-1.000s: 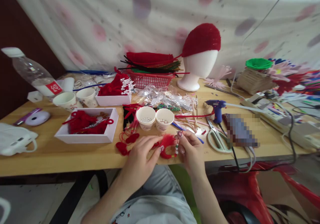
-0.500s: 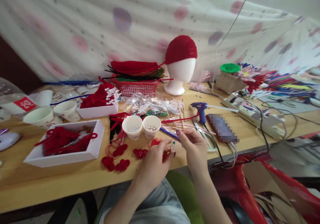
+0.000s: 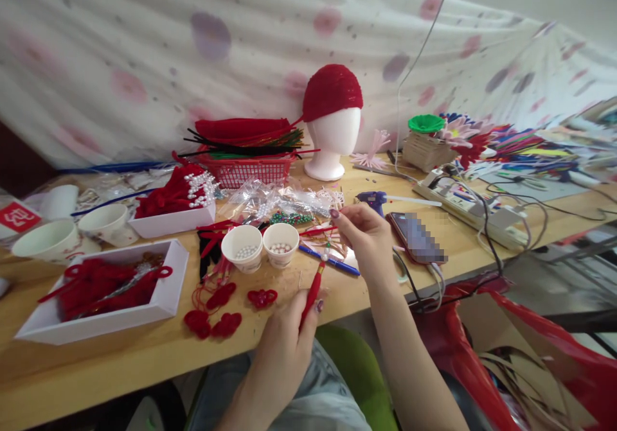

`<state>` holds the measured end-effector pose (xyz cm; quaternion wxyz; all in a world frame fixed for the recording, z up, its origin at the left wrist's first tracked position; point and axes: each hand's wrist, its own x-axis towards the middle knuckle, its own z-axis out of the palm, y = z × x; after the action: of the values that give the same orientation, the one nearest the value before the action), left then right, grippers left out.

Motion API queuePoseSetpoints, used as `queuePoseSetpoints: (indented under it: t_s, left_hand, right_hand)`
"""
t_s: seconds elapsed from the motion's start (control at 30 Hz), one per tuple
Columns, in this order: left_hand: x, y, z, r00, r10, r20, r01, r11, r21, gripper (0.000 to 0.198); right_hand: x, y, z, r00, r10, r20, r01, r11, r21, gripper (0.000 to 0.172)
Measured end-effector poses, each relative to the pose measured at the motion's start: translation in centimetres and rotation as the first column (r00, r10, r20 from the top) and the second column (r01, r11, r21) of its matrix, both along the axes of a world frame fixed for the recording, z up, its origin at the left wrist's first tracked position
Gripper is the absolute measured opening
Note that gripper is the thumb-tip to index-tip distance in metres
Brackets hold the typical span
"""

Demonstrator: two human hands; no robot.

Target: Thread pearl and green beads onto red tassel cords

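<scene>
The left hand is at the near edge of the wooden counter. Its grip is closed on the red fuzzy tassel, which stands tilted up from the fingers toward the right hand. The right hand is higher, above the counter, with thumb and forefinger pinched together; a thin string with small beads seems to run from this pinch down to the top of the tassel, but it is too fine to see clearly.

Just beyond the tassel lies a blue pen. To the left of it stand two small white paper cups with pearl beads, touching each other. In front of the cups, some small red knot ornaments lie on the counter, well left of the left hand. Further left is a white rectangular tray with red tassels.

Behind the right hand lie a blue glue gun and a dark phone. At the back stand a red plastic basket with red felt pieces and a white foam head with a red knitted cap.
</scene>
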<state>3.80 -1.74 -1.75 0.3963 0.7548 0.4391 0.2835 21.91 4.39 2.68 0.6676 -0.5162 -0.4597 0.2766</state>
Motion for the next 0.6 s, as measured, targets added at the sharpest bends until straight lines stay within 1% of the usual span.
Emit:
queuePoseSetpoints:
  t_s: [0.07, 0.13, 0.27, 0.33, 0.47, 0.53, 0.6]
  left_hand:
    - [-0.4, 0.3, -0.2, 0.989, 0.038, -0.146, -0.03, 0.998, 0.056, 0.036]
    - [-0.8, 0.8, -0.3, 0.959, 0.075, -0.273, -0.043, 0.992, 0.122, 0.038]
    - [-1.7, 1.3, -0.3, 0.905, 0.113, -0.411, -0.031, 0.979, 0.2, 0.04]
    - [-2.2, 1.3, -0.4, 0.873, 0.126, -0.47, -0.02, 0.975, 0.223, 0.041]
    - [-3.9, 1.4, -0.5, 0.729, 0.217, -0.65, 0.038, 0.934, 0.355, 0.045]
    - [-4.8, 1.7, -0.4, 0.679, 0.256, -0.688, 0.049, 0.919, 0.391, 0.045]
    - [-5.5, 2.0, 0.0, 0.662, 0.255, -0.704, 0.049, 0.923, 0.381, 0.043]
  right_hand:
    - [0.8, 0.7, -1.3, 0.999, 0.029, 0.025, -0.028, 0.997, -0.07, 0.034]
    - [1.6, 0.7, -2.6, 0.997, 0.053, 0.049, -0.046, 0.991, -0.129, 0.034]
    - [2.5, -0.1, -4.3, 0.99, 0.1, 0.096, -0.078, 0.974, -0.214, 0.041]
    - [2.6, -0.6, -4.7, 0.983, 0.128, 0.134, -0.093, 0.965, -0.244, 0.04]
    - [2.0, -1.3, -5.0, 0.946, 0.19, 0.263, -0.107, 0.948, -0.298, 0.033]
    - [1.4, -1.7, -4.9, 0.918, 0.189, 0.348, -0.078, 0.948, -0.31, 0.029]
    - [1.0, -2.0, -4.8, 0.885, 0.167, 0.434, -0.027, 0.95, -0.311, 0.024]
